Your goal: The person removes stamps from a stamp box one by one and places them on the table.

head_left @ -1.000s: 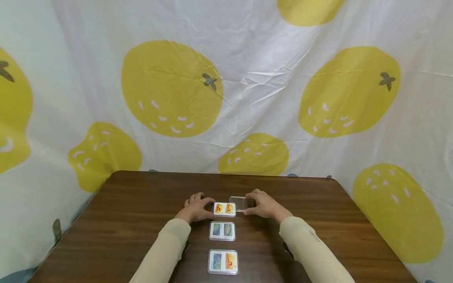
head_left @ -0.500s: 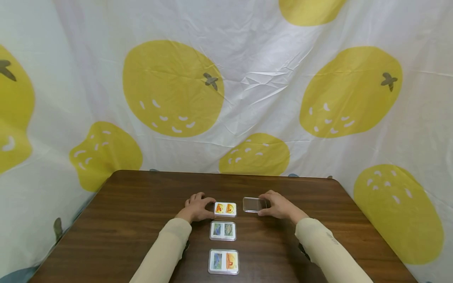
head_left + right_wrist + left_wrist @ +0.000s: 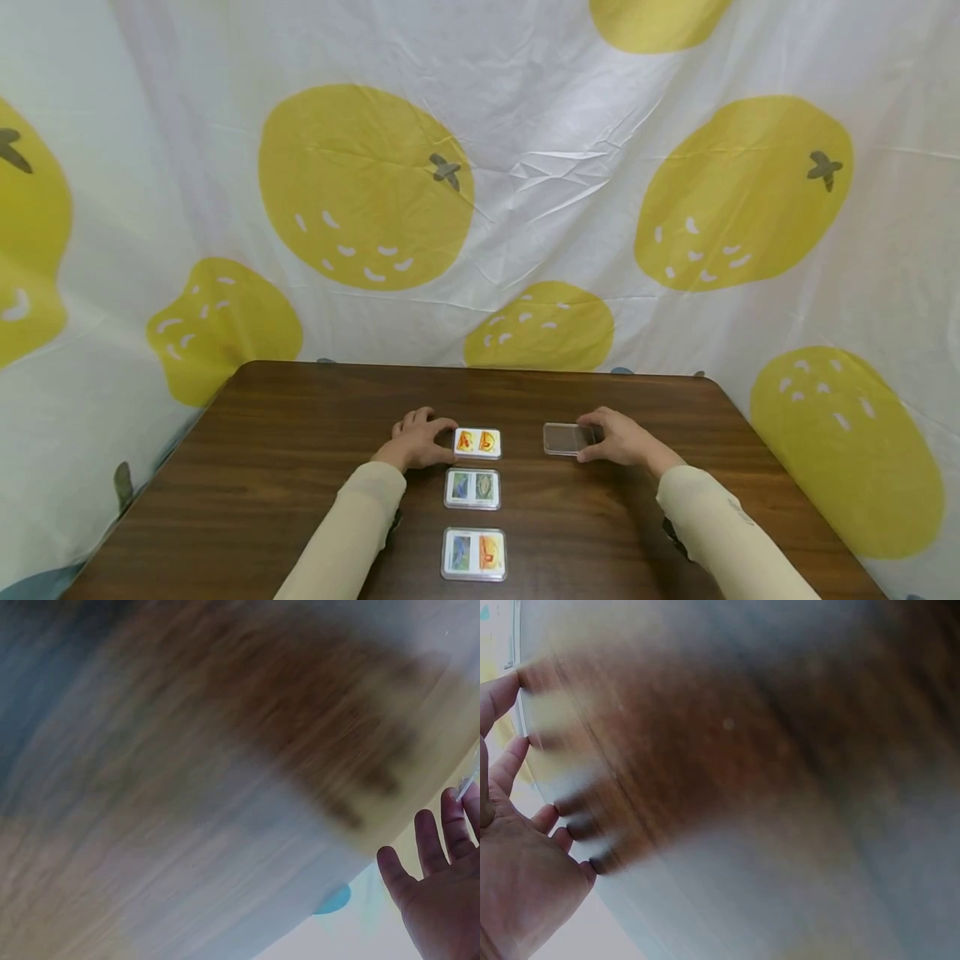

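My left hand (image 3: 414,442) grips the left edge of a flat white card case (image 3: 477,443) with two orange pictures, which lies on the dark wooden table (image 3: 300,475). Thumb and index finger sit at its left corners. To the right, my right hand (image 3: 617,438) holds a clear plastic lid (image 3: 562,439) by its right side, apart from the case. In the right wrist view only a sliver of the lid (image 3: 466,784) shows at the fingertips. The left wrist view shows the left hand (image 3: 525,862) with its other fingers resting on the table's glossy surface.
Two more clear cases lie in a column nearer to me: one with a blue and a green picture (image 3: 472,489), then one with a blue and an orange picture (image 3: 473,554). Behind the table hangs a white curtain (image 3: 540,225) with yellow fruit prints.
My right hand has drawn the clear lid away to the right, from overlapping the case's right edge to well apart from it. The left hand has stayed put on the case.
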The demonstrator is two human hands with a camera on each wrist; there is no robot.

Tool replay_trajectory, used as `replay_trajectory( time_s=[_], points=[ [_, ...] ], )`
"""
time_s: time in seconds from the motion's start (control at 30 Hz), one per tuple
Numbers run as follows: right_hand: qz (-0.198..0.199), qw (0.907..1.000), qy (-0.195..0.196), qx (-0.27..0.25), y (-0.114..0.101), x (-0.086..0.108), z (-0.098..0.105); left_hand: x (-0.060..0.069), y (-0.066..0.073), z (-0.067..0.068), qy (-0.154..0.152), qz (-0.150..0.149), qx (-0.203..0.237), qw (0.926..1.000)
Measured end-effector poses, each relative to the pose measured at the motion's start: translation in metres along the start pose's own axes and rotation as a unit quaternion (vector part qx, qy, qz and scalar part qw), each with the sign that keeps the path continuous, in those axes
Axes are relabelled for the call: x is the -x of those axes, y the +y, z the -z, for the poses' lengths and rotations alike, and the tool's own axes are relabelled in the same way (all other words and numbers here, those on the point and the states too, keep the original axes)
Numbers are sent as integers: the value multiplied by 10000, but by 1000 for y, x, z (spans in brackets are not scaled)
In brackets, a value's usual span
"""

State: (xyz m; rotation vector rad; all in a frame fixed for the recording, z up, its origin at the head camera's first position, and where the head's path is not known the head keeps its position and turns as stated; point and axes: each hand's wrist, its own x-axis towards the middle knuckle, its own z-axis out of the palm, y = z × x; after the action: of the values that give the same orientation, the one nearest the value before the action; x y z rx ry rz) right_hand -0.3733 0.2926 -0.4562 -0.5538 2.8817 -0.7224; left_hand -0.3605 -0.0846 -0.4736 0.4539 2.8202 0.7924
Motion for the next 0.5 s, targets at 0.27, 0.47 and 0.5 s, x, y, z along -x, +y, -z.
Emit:
replay_trajectory(
  time_s=[0.27,0.47,0.5],
  points=[
    [-32,10000,40,33,14,8,5,-2,-1,-2,-10,-14,40,10000],
    [97,9999,16,111,19,10,6,-3,-2,0,-31,3,-36,10000],
    [119,9998,10,135,20,10,6,-3,-2,0,-28,-4,-61,10000]
  ],
)
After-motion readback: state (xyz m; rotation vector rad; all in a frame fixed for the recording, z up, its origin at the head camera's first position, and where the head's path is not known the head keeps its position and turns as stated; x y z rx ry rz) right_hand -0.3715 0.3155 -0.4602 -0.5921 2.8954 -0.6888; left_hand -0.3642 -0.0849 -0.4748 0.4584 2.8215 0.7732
